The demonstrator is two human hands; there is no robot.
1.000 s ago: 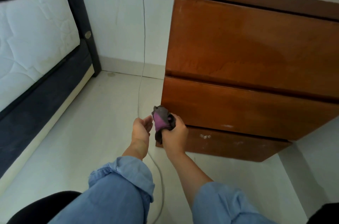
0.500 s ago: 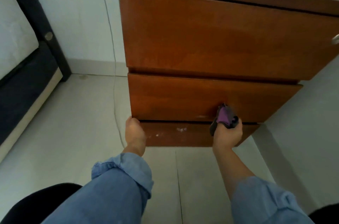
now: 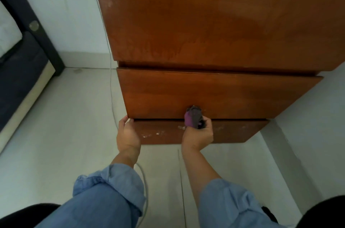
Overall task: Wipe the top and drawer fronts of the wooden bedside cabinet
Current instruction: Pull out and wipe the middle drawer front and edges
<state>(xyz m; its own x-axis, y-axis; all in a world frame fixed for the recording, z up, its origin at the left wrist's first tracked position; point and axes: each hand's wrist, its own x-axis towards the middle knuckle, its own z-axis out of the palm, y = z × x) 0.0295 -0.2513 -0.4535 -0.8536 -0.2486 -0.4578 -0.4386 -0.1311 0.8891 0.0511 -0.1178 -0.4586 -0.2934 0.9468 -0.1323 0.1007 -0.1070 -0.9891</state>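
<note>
We see the wooden bedside cabinet (image 3: 214,31) filling the upper right of the head view, standing on a pale tiled floor (image 3: 61,134) against a white wall (image 3: 61,9); its top lies outside the picture. Three reddish-brown fronts show: a tall upper drawer front (image 3: 214,15), a lower drawer front (image 3: 214,93) beneath it, and a narrow base panel (image 3: 229,132) carrying small whitish flecks toward its left half. We see a bunched grey and purple cloth (image 3: 193,116) pressed against the bottom edge of the lower drawer front, a little right of that front's middle, just above the dark gap over the base panel. Our right hand (image 3: 197,134) is clenched around the cloth, fingers curled over it, knuckles in front of the base panel. Our left hand (image 3: 127,132) sits at the lower left corner of the same drawer front; its fingertips reach under the edge and are hidden there, so we cannot tell whether it grips the corner or merely rests against it. Both forearms emerge from rolled blue denim sleeves (image 3: 112,190). A thin grey cable (image 3: 111,87) hangs down the wall just left of the cabinet and runs across the floor. At the far left we see a dark bed frame (image 3: 33,22) with the white corner of a mattress (image 3: 7,35).
</note>
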